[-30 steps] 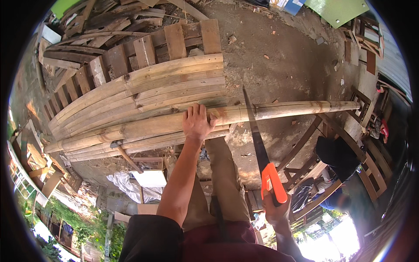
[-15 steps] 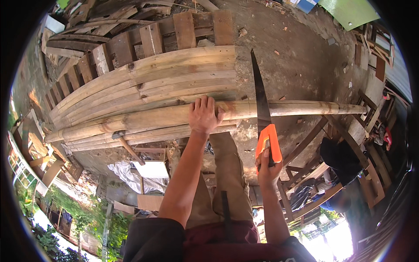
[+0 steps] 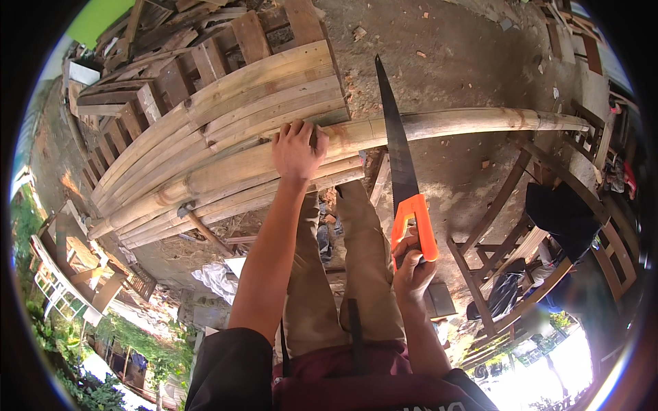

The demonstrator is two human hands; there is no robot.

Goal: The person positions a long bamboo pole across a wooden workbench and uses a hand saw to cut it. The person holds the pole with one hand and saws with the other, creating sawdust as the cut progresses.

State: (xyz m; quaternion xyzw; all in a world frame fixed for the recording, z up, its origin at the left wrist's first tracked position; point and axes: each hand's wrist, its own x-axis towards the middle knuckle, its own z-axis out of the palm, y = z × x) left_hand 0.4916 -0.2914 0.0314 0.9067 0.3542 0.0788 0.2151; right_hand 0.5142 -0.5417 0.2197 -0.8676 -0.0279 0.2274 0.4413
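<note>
A long, thick bamboo pole (image 3: pixel 473 122) lies across several flat bamboo slats (image 3: pixel 233 103), its right part reaching past their ends. My left hand (image 3: pixel 299 152) presses on the pole near those ends, fingers curled over its far side. My right hand (image 3: pixel 414 270) grips a hand saw (image 3: pixel 399 157) by its orange handle. The dark blade crosses the pole to the right of my left hand, its tip pointing away from me. Whether the teeth touch the bamboo, I cannot tell. A hammer (image 3: pixel 201 225) with a wooden handle hangs at the slats' near edge.
Beneath and beyond the slats is a frame of wooden boards (image 3: pixel 252 35), with scrap timber (image 3: pixel 110 96) at the far left. Wooden frames (image 3: pixel 493 205) and a dark cloth (image 3: pixel 563 218) stand at the right. A white chair-like frame (image 3: pixel 60 293) is at the left.
The saw has been drawn back toward me across the pole. My left hand stays on the bamboo. The whole view has shifted and turned.
</note>
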